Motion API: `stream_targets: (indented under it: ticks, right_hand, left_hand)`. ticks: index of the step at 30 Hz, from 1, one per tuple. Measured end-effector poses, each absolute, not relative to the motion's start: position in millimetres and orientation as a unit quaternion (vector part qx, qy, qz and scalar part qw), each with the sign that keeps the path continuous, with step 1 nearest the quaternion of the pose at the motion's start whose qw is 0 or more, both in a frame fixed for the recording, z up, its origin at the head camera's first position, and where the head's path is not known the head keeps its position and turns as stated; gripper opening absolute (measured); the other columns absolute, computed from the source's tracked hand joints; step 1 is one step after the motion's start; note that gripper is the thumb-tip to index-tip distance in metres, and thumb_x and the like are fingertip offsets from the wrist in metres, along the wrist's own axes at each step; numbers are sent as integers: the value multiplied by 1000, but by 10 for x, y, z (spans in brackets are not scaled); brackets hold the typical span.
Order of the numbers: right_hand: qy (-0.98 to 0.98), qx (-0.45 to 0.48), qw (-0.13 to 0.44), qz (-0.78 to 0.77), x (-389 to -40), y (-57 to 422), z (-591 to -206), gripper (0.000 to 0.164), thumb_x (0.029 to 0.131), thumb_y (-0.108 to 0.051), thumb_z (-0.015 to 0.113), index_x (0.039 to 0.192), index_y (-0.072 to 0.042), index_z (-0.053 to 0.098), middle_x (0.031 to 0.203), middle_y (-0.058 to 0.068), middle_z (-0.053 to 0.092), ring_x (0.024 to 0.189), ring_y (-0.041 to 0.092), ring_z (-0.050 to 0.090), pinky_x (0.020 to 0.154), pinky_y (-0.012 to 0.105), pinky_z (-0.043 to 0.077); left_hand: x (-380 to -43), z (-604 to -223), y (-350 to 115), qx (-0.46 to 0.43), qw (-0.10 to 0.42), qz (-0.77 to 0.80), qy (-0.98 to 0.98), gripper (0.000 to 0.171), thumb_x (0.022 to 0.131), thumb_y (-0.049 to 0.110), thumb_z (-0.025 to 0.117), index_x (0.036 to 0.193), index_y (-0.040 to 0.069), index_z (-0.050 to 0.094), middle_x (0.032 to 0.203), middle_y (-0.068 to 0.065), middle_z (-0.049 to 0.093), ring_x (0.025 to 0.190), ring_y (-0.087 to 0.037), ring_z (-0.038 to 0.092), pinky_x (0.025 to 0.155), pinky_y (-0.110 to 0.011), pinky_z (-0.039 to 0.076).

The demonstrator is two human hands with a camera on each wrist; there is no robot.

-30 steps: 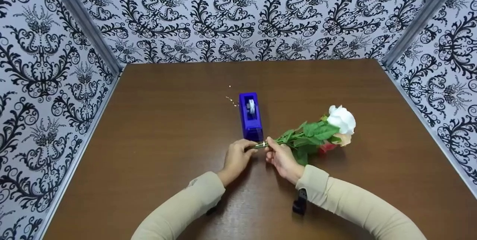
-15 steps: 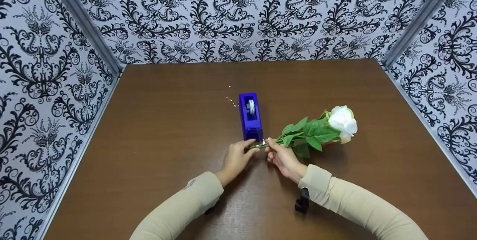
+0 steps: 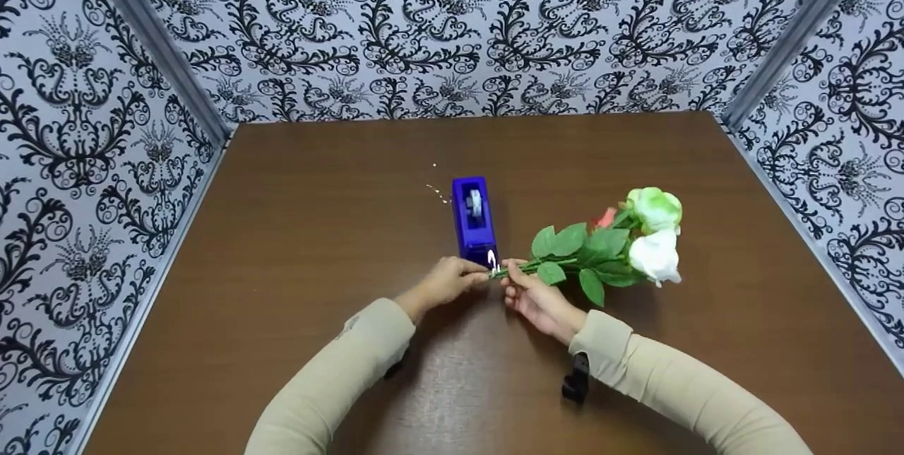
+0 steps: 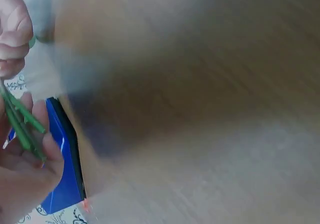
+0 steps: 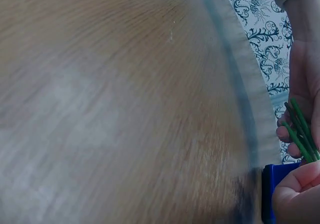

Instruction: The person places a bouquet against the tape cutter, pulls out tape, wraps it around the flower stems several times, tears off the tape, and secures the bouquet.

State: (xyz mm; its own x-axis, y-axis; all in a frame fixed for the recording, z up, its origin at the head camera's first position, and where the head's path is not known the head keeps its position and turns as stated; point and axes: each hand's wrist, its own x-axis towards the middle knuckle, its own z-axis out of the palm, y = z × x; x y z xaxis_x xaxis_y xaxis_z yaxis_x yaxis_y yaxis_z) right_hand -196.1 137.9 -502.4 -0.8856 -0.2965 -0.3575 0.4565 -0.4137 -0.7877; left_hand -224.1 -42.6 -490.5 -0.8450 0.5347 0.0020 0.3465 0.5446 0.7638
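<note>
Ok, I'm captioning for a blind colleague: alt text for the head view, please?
A person's left hand and right hand hold a bunch of flowers by the green stems above a brown table, the white, pale green and coral blooms pointing right. A blue tape dispenser sits just beyond the hands, with black-and-white patterned walls around.

my two arms (image 3: 332,377), in long beige fabric sleeves (image 3: 685,379), reach forward and curve inward, bare wrists (image 3: 412,303) showing past the cuffs. my left hand (image 3: 445,280) pinches with curled fingers (image 3: 472,268). my right hand (image 3: 540,302) faces it, pinching too, the fingertips of both near each other.
</note>
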Motion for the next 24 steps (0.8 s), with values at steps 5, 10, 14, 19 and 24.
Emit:
stream_targets:
  ticks: [5,10,14,19,24]
  right_hand:
    - [454,94,220,-858,-1943,1345,-5046,19,98,-23,36,97,-20,55,71,-3,53,59,6,43,59,20,36]
    - [449,120,195,-863,-1931,1281,-5058,21,99,-24,34,112,-18,50,72,-3,50,60,7,40,60,21,34]
    - [461,141,180,-857,-1936,1249,-5053,33,100,-26,33,129,-11,39,75,-3,48,62,9,39,62,22,33]
    - [451,165,151,-864,-1948,1225,-5032,26,98,-31,38,110,-13,52,74,-3,48,59,9,39,60,22,33]
    - [434,170,121,-876,-1939,1199,-5025,21,96,-27,44,85,-16,58,69,-4,51,55,7,41,55,21,35]
  left_hand:
    - [-2235,-4910,-419,282,92,383,875,22,87,7,58,105,-5,65,99,-18,65,94,-30,60,85,-38,46]
    - [-2163,-4943,-375,253,25,406,878,17,82,5,64,97,-4,69,90,-16,66,86,-27,62,78,-33,49]
    - [-2099,-4993,-339,236,-27,426,873,15,80,4,66,92,-3,70,85,-14,67,81,-24,63,73,-29,49]
    - [-2035,-5055,-294,218,-91,440,866,14,79,4,66,91,-2,70,80,-11,65,75,-21,61,69,-27,49]
    - [-1981,-5120,-253,177,-124,457,863,16,79,3,67,94,-2,70,81,-9,63,76,-19,60,68,-25,49]
